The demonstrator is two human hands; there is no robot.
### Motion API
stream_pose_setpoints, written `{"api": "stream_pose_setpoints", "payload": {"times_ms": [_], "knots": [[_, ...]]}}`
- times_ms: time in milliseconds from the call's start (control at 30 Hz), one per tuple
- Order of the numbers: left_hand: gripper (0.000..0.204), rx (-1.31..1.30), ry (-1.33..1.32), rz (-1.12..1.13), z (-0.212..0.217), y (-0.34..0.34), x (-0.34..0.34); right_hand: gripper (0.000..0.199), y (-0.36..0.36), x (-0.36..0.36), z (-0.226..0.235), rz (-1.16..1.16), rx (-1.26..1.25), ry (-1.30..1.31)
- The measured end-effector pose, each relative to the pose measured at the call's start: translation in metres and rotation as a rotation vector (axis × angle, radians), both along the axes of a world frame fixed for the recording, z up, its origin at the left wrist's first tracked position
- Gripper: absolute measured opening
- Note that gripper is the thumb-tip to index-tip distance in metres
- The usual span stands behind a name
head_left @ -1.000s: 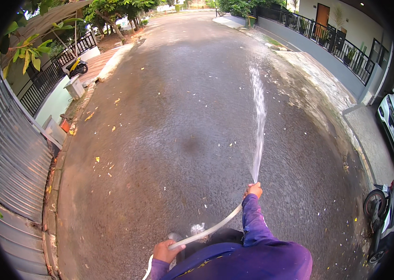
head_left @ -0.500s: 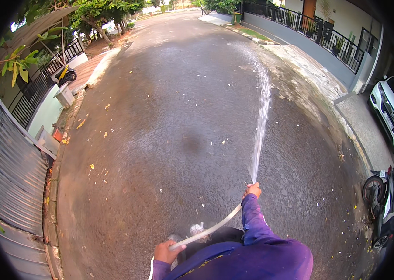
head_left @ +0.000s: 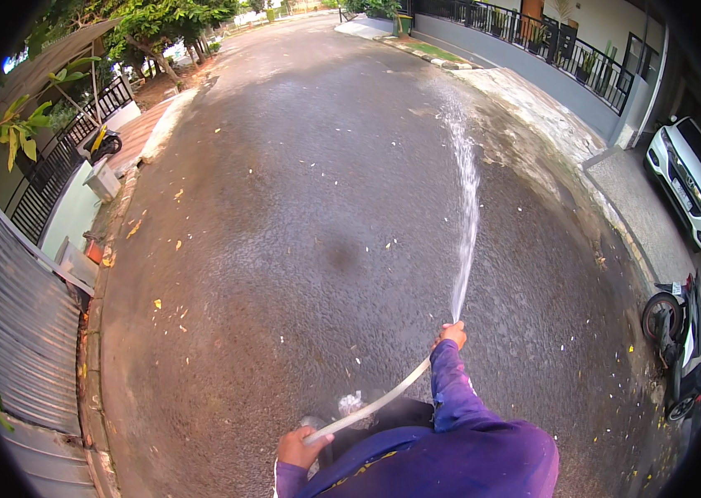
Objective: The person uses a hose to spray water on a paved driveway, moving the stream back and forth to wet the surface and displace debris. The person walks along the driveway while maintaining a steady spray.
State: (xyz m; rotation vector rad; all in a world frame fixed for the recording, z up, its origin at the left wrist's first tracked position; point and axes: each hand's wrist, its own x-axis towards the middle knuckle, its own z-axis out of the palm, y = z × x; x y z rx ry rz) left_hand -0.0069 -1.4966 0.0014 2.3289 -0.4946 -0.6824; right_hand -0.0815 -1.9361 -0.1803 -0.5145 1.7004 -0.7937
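Grips the hose with the right hand and the left hand, both closed round it. Reaches the right arm well out ahead, nearly straight in a purple sleeve, with the right hand wrapped about the hose's front end — cannot tell whether the thumb covers part of the mouth. Holds the left hand low, close beside the body, with the thumb laid over the top of the hose and little of the forearm in view. Bends the hose in a shallow curve between the hands, rising toward the right. Sends water forward in a white stream along the right part of the wet road — between a metal gate at left and a white car at right.
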Motion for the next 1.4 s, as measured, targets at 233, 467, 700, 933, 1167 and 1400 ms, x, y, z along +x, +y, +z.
{"api": "stream_pose_setpoints", "payload": {"times_ms": [233,467,700,933,1167,1400], "knots": [[0.039,0.019,0.008,-0.032,-0.005,-0.001,0.000,0.046,-0.005,-0.014,-0.022,-0.057,-0.017,0.068],[0.041,0.059,0.054,-0.057,0.003,-0.001,-0.002,0.047,-0.001,-0.031,-0.029,-0.095,-0.001,0.095],[0.041,0.047,-0.001,-0.181,0.002,0.009,0.002,0.043,0.005,-0.073,-0.050,-0.205,-0.119,0.156],[0.038,-0.016,0.069,-0.264,0.002,0.053,0.015,0.048,0.067,-0.100,-0.025,-0.232,0.034,0.169],[0.038,-0.044,0.139,-0.370,0.007,0.104,0.007,0.030,0.129,-0.167,-0.063,-0.115,0.018,0.414],[0.040,0.035,0.096,-0.436,0.002,0.130,-0.005,0.038,0.181,-0.199,0.012,-0.131,0.074,0.297]]}}
